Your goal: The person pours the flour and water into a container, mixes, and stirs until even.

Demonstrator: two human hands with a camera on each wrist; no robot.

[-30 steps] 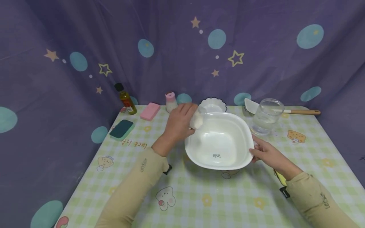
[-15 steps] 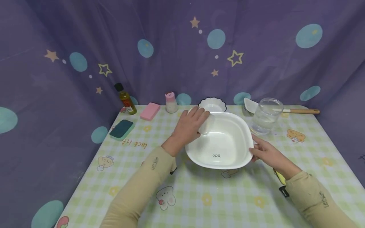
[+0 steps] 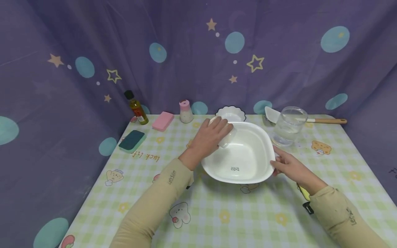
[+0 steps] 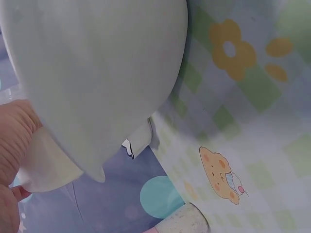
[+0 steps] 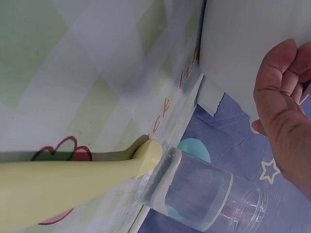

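A white basin (image 3: pixel 248 155) with rounded corners stands mid-table. My right hand (image 3: pixel 289 167) grips its right rim, with the thumb on the upper side; the right wrist view shows the fingers (image 5: pixel 277 87) against the basin's outer wall. My left hand (image 3: pixel 209 137) holds a small clear cup (image 3: pixel 228 138), tipped over the basin's left rim with its mouth toward the inside. White contents fill part of the cup (image 4: pixel 48 165) in the left wrist view. Fingers hide much of the cup from the head camera.
Behind the basin sits a white scalloped dish (image 3: pixel 231 113). A glass jar of water (image 3: pixel 288 127) and a wooden-handled spatula (image 3: pixel 328 121) are at right; a yellow handle (image 5: pixel 73 184) lies nearer. Left are a pink-topped shaker (image 3: pixel 186 112), pink sponge (image 3: pixel 163 121), green sponge (image 3: pixel 132 141) and oil bottle (image 3: pixel 137 109).
My left hand has moved right and slightly down, tipping the cup further over the basin. White powder seen in the cup earlier shows less now. My right hand stays on the rim.
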